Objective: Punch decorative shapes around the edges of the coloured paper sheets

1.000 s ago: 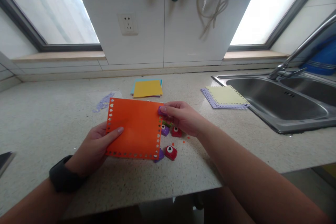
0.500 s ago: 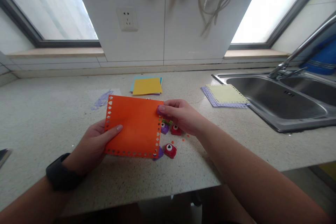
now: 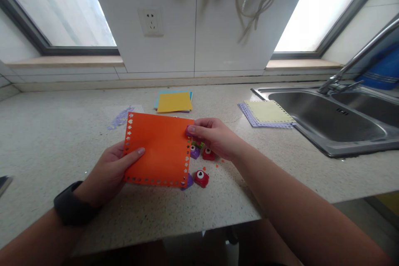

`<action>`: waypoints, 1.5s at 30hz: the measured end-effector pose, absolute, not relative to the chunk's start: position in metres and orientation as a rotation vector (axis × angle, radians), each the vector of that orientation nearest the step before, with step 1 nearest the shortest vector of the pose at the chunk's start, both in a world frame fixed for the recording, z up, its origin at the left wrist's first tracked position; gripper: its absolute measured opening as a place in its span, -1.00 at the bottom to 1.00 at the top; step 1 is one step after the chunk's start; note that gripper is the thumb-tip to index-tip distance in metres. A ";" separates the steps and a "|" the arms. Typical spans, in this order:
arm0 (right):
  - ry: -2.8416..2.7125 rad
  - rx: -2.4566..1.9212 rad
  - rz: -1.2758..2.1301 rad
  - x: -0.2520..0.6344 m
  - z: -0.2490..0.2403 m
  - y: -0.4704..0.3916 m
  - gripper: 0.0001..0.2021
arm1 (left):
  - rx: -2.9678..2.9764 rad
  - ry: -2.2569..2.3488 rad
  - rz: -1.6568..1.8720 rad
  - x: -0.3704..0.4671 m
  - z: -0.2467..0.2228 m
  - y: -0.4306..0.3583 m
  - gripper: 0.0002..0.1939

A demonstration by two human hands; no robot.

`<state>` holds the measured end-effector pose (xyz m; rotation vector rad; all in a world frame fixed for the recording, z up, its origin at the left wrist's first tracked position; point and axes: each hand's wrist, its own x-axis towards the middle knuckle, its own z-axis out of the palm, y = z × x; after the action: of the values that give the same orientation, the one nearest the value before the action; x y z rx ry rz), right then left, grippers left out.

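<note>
An orange sheet [image 3: 160,145] with small shapes punched along its left, bottom and right edges is held up above the counter. My left hand [image 3: 115,164] grips its left side, thumb on top. At the upper right edge, my right hand [image 3: 213,135] pinches a small purple punch [image 3: 188,130], which sits on the sheet's edge and is mostly hidden by the fingers. Below and beside the sheet lie a purple punch [image 3: 195,151], a red punch [image 3: 208,153], another red punch [image 3: 201,178] and a partly covered purple one [image 3: 188,181].
Yellow and blue sheets [image 3: 174,102] lie at the back of the counter [image 3: 77,133]. Purple paper bits [image 3: 121,118] are behind the left hand. Punched pale yellow and purple sheets [image 3: 269,112] lie beside the steel sink [image 3: 330,145]. Orange scraps dot the counter near the punches.
</note>
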<state>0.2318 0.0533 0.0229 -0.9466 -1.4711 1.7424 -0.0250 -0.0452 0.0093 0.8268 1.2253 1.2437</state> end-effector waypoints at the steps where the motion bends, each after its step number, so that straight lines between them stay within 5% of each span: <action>1: -1.475 -0.947 1.737 0.232 0.023 0.053 -0.70 | 0.830 1.227 1.242 -0.025 0.009 -0.045 -0.67; 45: -1.564 -0.970 1.680 0.233 0.028 0.051 -0.70 | 0.880 1.259 1.222 -0.025 0.011 -0.048 -0.57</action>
<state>0.2327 0.0506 0.0279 -0.9702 -1.5639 1.6797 -0.0251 -0.0483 0.0109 0.8802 1.2593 1.2218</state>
